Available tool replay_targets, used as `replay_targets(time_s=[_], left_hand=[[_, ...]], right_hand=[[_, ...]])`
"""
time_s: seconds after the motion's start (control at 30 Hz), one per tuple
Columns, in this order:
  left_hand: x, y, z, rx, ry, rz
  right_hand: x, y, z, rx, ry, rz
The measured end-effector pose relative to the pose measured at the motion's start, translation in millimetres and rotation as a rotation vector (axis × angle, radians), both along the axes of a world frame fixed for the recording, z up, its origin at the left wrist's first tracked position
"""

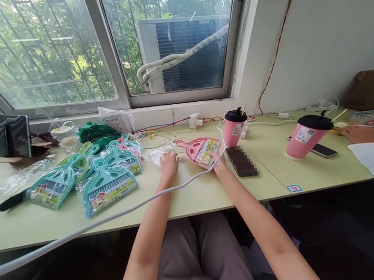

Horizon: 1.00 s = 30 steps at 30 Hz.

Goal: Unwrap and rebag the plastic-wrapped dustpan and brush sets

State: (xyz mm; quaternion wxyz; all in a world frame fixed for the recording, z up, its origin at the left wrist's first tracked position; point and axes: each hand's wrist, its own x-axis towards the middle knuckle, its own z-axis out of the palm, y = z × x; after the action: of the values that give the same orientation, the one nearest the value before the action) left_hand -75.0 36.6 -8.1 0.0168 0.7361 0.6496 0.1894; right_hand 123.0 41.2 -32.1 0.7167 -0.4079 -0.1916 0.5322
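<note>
Pink dustpan [200,152] in a printed plastic sleeve lies at the right hand's fingers [213,158], which curl lightly against its lower edge; any grip is impossible to tell. The left hand's fingers [168,158], also slightly curled, rest on clear wrapping [154,157] just beside it. Packaged teal dustpan sets [106,188] are grouped left of the fingers on the pale bench [267,183]; a pink lidded cup [235,129] stands beyond them, below a window [168,32].

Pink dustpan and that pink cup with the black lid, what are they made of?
The pink dustpan looks like smooth molded plastic, slightly shiny. The pink cup might be coated paper or plastic; its finish looks smooth. Its black lid looks like shiny plastic.
</note>
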Motion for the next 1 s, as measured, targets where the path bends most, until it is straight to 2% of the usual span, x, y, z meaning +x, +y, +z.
replay_targets(time_s=[0.1,0.2,0.37,0.67,0.77,0.87,1.0], left_hand=[[-2.4,0.6,-1.4,0.078,-0.012,0.081],[-7.1,1.6,-1.1,0.114,-0.042,0.126],[-15.0,7.1,1.3,0.135,-0.114,0.189],[-18.6,0.6,17.8,0.281,-0.236,0.252],[-15.7,-3.8,21.5,0.34,-0.257,0.219],[-9.0,-7.3,22.3,0.36,-0.212,0.147],[1.6,-12.8,22.5,0.463,-0.22,0.001]], right_hand=[[4.0,-2.9,0.4,-0.115,0.063,0.161],[4.7,-3.5,-1.3,-0.175,-0.003,0.156],[7.6,-3.4,-6.1,-0.157,-0.064,0.168],[15.7,-13.8,10.7,-0.165,-0.073,0.294],[10.8,-14.4,11.7,-0.141,-0.097,0.198],[0.9,-15.3,11.0,-0.053,-0.046,0.097],[-13.2,-18.1,9.2,0.022,0.071,0.099]])
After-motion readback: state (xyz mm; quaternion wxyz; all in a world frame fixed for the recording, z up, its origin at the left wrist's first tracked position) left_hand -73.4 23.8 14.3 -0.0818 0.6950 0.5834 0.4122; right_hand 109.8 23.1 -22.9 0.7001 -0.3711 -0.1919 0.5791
